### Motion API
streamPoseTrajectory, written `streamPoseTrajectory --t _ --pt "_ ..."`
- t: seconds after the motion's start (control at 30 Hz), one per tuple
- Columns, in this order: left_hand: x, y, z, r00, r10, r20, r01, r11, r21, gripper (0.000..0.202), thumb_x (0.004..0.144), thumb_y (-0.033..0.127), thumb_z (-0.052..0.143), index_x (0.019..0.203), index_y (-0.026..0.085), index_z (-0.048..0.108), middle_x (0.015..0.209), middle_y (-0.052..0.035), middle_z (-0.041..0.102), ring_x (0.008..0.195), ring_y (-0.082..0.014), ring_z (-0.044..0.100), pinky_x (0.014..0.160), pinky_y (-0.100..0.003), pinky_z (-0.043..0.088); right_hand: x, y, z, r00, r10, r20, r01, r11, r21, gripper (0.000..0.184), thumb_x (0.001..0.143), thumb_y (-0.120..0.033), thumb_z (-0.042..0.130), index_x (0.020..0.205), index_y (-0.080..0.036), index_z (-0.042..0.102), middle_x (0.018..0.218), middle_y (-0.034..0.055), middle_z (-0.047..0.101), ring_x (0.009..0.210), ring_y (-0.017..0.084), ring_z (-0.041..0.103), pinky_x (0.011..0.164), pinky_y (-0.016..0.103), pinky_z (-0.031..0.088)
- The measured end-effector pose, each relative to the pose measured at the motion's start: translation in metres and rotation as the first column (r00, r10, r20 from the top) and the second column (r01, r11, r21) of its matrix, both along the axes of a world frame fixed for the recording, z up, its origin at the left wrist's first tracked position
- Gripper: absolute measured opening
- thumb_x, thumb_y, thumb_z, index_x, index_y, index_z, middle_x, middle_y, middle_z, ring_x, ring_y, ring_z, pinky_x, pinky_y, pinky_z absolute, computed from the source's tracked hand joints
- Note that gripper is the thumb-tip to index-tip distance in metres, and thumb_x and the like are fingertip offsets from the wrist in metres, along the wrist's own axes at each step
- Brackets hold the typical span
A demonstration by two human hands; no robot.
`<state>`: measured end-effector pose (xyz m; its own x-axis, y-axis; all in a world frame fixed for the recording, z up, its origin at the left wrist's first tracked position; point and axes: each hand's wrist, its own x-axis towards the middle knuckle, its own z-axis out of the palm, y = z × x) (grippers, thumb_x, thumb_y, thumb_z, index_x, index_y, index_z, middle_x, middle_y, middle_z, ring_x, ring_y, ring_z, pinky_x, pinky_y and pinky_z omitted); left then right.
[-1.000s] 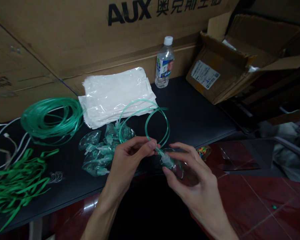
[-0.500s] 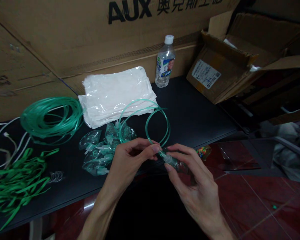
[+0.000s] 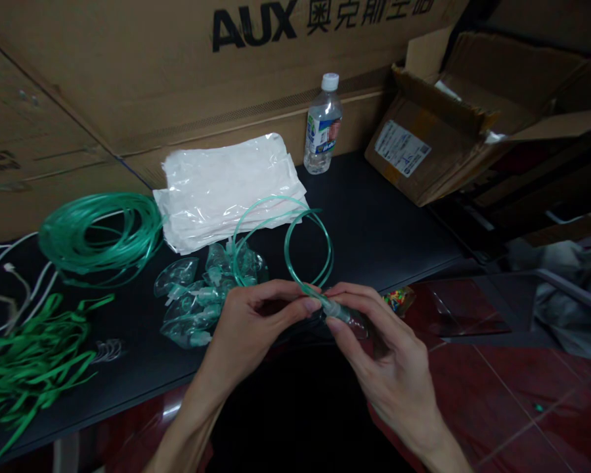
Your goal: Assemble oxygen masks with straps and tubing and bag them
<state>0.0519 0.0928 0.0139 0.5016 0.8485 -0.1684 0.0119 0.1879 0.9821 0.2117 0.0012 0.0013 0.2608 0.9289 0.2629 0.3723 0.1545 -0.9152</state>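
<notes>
My left hand pinches the end of a thin green tube that loops up over the black table. My right hand is closed around a clear mask, its white connector meeting the tube end between my fingertips. Both hands hover at the table's front edge, touching at the fingertips. A heap of clear green-tinted masks lies just left of my left hand.
A stack of white plastic bags lies behind the masks. A coil of green tubing and green straps sit at left with white cords. A water bottle and an open carton stand at the back. Large cardboard boxes line the wall.
My hands have drawn closer together, and the tube end now meets the mask's connector. The right hand has turned the mask slightly upward.
</notes>
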Motion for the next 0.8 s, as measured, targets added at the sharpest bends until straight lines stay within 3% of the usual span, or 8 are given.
streamPoseTrajectory --t 0.1,0.2,0.23,0.3,0.37,0.43,0.6,0.8 --pt "-0.009 0.003 0.002 0.994 -0.082 -0.078 0.09 0.991 0.1 0.004 0.088 0.025 0.08 0.091 0.025 0.082 0.092 0.0016 0.082 0.086 -0.0137 0.076 0.08 -0.021 0.059 0.002 0.0 0.002 0.999 0.027 -0.019 -0.028 0.999 -0.022 0.017 0.096 -0.015 0.069 0.108 -0.026 0.072 0.112 0.001 0.073 0.105 0.014 0.07 0.091 0.025 0.057" --pt "-0.02 0.009 0.005 0.977 0.113 -0.178 -0.028 0.906 0.422 0.027 0.082 0.031 0.087 0.105 0.025 0.074 0.099 0.001 0.077 0.088 -0.0152 0.073 0.081 -0.026 0.06 0.006 -0.001 0.006 1.0 0.026 -0.004 -0.026 0.999 -0.045 0.014 0.095 -0.017 0.071 0.105 -0.026 0.074 0.109 0.0014 0.075 0.101 0.015 0.072 0.088 0.025 0.059" --pt "-0.022 0.012 0.006 0.96 0.2 -0.197 -0.052 0.817 0.574 0.036 0.079 0.032 0.09 0.109 0.025 0.071 0.104 0.0002 0.075 0.093 -0.0164 0.072 0.085 -0.029 0.06 0.008 -0.001 0.007 1.0 0.029 0.008 -0.028 0.998 -0.055 0.014 0.094 -0.017 0.071 0.105 -0.026 0.074 0.109 0.0017 0.076 0.1 0.016 0.073 0.087 0.025 0.06" --pt "-0.025 0.018 0.011 0.937 0.243 -0.252 0.068 0.58 0.812 0.043 0.079 0.031 0.09 0.116 0.026 0.069 0.117 -0.0024 0.073 0.112 -0.021 0.068 0.103 -0.038 0.055 0.013 -0.001 0.012 0.998 0.05 0.029 -0.047 0.996 -0.081 0.013 0.093 -0.018 0.072 0.103 -0.026 0.075 0.108 0.0021 0.077 0.099 0.017 0.074 0.084 0.026 0.061" --pt "-0.024 0.025 0.015 0.925 0.132 -0.356 0.29 0.362 0.886 0.034 0.087 0.032 0.083 0.118 0.028 0.071 0.121 -0.0022 0.076 0.126 -0.0241 0.063 0.121 -0.05 0.039 0.017 -0.001 0.017 0.996 0.078 0.035 -0.074 0.992 -0.104 0.012 0.093 -0.019 0.073 0.102 -0.026 0.076 0.105 0.002 0.078 0.096 0.018 0.075 0.082 0.027 0.062" --pt "-0.02 0.029 0.018 0.906 0.036 -0.422 0.402 0.241 0.883 0.021 0.094 0.031 0.074 0.115 0.027 0.073 0.11 0.0006 0.08 0.12 -0.0216 0.067 0.128 -0.055 0.028 0.021 -0.001 0.022 0.995 0.098 0.028 -0.094 0.988 -0.12 0.011 0.093 -0.02 0.073 0.101 -0.027 0.076 0.105 0.0015 0.079 0.095 0.018 0.075 0.079 0.026 0.062" --pt "-0.009 0.033 0.018 0.906 -0.032 -0.421 0.416 0.235 0.878 0.011 0.1 0.026 0.066 0.104 0.024 0.076 0.086 0.0029 0.079 0.084 -0.0147 0.07 0.127 -0.052 0.034 0.027 -0.001 0.029 0.991 0.134 0.011 -0.132 0.986 -0.101 0.01 0.094 -0.02 0.073 0.1 -0.028 0.075 0.105 -0.0003 0.077 0.098 0.016 0.074 0.082 0.023 0.06" --pt "-0.007 0.035 0.012 0.898 -0.143 -0.416 0.438 0.362 0.823 0.012 0.101 0.025 0.064 0.104 0.023 0.075 0.084 0.0021 0.074 0.079 -0.0138 0.069 0.127 -0.056 0.032 0.029 -0.004 0.028 0.981 0.134 0.139 -0.129 0.991 -0.045 0.016 0.095 -0.015 0.07 0.108 -0.025 0.07 0.109 0.0017 0.074 0.097 0.016 0.073 0.086 0.026 0.06"
